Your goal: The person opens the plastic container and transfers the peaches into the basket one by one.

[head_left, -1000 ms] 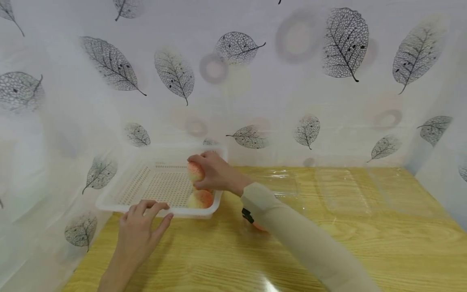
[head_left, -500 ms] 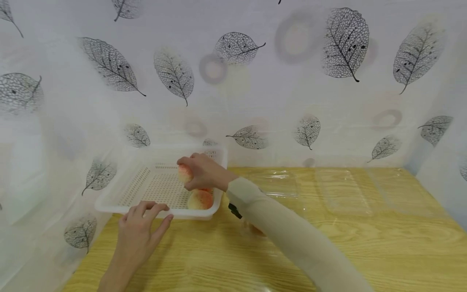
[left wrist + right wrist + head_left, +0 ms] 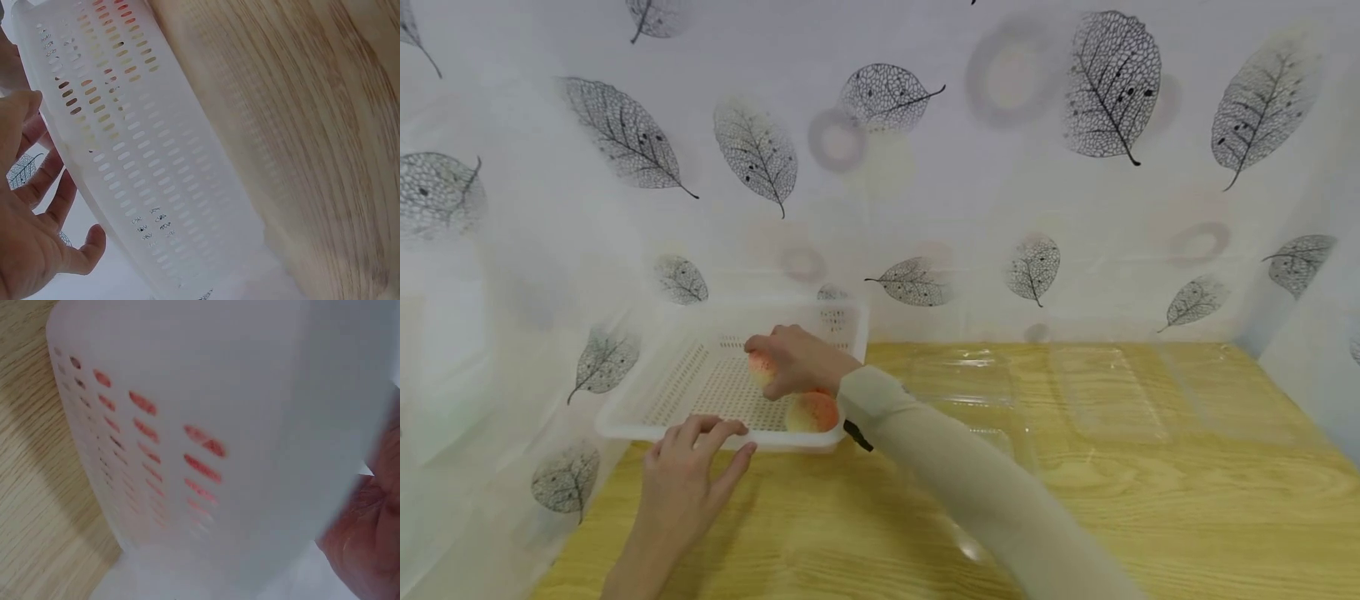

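A white perforated plastic basket point(image 3: 842, 321) stands on the left of the table. My right hand point(image 3: 801, 362) reaches over its right side and grips a red-and-yellow peach point(image 3: 762, 365) above the basket floor; the palm hides part of the fruit. Another peach point(image 3: 812, 412) lies in the front right corner, just below that hand. At the front rim, my left hand point(image 3: 685, 471) rests its fingertips on the edge, fingers loosely bent. Through the slots of the basket wall point(image 3: 144, 131), reddish and yellow patches show in the left wrist view.
Clear plastic containers point(image 3: 962, 379) stand on the wooden table point(image 3: 1187, 500) right of the basket, with more clear trays point(image 3: 1105, 392) further right. A leaf-patterned sheet point(image 3: 955, 208) hangs behind and along the sides.
My right hand has moved left and slightly lower across the basket, carrying the peach with it. My left hand stays at the front rim.
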`<action>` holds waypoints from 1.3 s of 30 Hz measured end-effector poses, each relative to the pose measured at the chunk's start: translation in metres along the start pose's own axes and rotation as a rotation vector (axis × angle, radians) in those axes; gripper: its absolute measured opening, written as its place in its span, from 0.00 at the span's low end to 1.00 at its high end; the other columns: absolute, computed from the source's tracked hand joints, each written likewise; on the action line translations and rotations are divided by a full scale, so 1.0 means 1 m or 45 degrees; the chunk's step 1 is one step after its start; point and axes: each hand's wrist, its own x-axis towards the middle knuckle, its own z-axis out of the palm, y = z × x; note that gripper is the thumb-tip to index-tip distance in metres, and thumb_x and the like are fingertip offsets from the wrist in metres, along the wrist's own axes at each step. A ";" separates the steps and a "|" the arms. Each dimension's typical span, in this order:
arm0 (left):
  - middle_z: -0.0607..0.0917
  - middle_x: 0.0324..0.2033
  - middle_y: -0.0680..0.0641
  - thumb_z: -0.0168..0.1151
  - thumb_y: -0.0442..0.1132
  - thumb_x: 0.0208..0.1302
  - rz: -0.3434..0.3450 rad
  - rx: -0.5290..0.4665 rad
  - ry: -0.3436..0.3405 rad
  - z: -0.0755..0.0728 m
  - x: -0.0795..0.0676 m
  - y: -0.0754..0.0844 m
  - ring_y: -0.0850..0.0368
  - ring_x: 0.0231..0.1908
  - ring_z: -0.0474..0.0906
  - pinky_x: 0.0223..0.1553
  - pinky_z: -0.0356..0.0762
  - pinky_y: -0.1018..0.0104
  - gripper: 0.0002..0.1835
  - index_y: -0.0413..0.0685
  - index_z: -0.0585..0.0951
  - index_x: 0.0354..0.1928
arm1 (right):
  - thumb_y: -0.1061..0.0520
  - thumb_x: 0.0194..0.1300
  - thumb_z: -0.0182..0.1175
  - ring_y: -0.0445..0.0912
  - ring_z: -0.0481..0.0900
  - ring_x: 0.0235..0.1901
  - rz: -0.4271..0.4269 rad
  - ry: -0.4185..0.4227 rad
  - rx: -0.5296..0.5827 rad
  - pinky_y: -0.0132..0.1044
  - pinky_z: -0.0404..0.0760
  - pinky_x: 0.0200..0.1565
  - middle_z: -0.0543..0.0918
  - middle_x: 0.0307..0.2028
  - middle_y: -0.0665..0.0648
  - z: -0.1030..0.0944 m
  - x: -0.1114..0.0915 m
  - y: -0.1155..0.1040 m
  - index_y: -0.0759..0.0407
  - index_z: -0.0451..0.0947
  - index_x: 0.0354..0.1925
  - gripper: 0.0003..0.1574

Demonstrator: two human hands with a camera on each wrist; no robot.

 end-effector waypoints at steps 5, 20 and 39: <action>0.84 0.41 0.46 0.79 0.43 0.53 -0.013 -0.013 0.002 0.000 -0.002 0.001 0.38 0.41 0.81 0.39 0.74 0.29 0.15 0.58 0.86 0.42 | 0.54 0.60 0.71 0.42 0.76 0.49 -0.002 -0.033 -0.061 0.32 0.75 0.51 0.81 0.57 0.50 0.009 0.004 -0.003 0.48 0.72 0.70 0.41; 0.84 0.42 0.47 0.78 0.44 0.55 -0.035 -0.019 -0.009 0.000 -0.004 0.006 0.39 0.43 0.81 0.42 0.73 0.28 0.14 0.58 0.86 0.43 | 0.56 0.62 0.70 0.43 0.77 0.47 0.013 -0.024 -0.182 0.31 0.78 0.46 0.82 0.53 0.51 0.039 0.002 0.004 0.45 0.74 0.68 0.37; 0.84 0.42 0.47 0.79 0.43 0.54 -0.032 -0.011 0.008 -0.001 -0.002 0.004 0.39 0.43 0.81 0.43 0.73 0.28 0.14 0.57 0.86 0.43 | 0.60 0.72 0.63 0.44 0.80 0.45 0.120 0.091 -0.412 0.32 0.82 0.45 0.82 0.50 0.54 0.040 0.007 -0.001 0.53 0.76 0.62 0.21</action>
